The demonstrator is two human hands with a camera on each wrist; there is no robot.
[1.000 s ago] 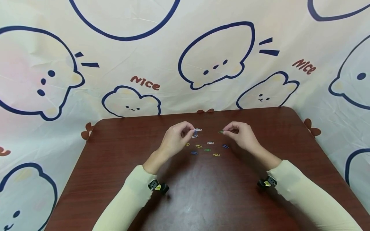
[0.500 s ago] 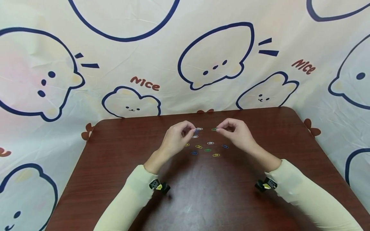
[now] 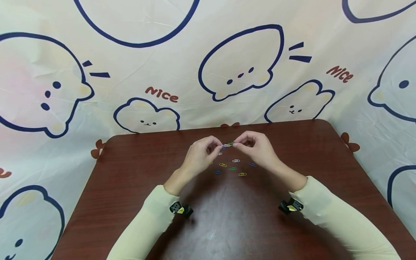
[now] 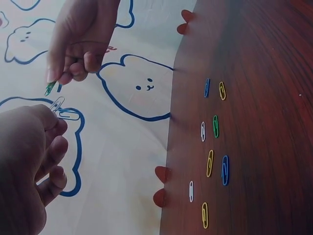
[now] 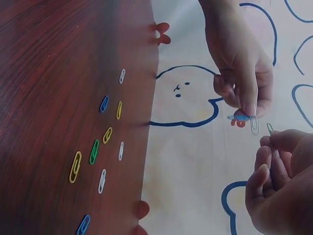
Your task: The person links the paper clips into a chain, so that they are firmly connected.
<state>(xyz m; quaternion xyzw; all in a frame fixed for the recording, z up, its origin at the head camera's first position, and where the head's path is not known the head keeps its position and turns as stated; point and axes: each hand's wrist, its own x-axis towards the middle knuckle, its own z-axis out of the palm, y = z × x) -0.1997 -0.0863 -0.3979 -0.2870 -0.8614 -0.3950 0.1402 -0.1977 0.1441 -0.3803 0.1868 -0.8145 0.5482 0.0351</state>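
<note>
My left hand (image 3: 202, 153) pinches a white paper clip (image 5: 255, 126) between thumb and fingertips, above the table. A blue paper clip (image 5: 238, 117) hangs at the same fingertips, seemingly linked to the white one. Just to the right, my right hand (image 3: 258, 148) pinches a green paper clip (image 5: 269, 128) by one end. In the head view the green and white clips overlap; in the right wrist view a small gap shows between them. Whether they touch is hard to tell. Both hands' other fingers are curled loosely.
Below the hands, several loose paper clips lie on the brown table (image 3: 211, 224), among them a green clip (image 3: 232, 168), a yellow clip (image 3: 242, 174) and a blue clip (image 3: 217, 172). A cloth (image 3: 240, 108) with cartoon drawings hangs behind the table.
My right hand has moved left with the green paper clip, up to the white clip. My left hand has stayed almost in place, still pinching its clip.
</note>
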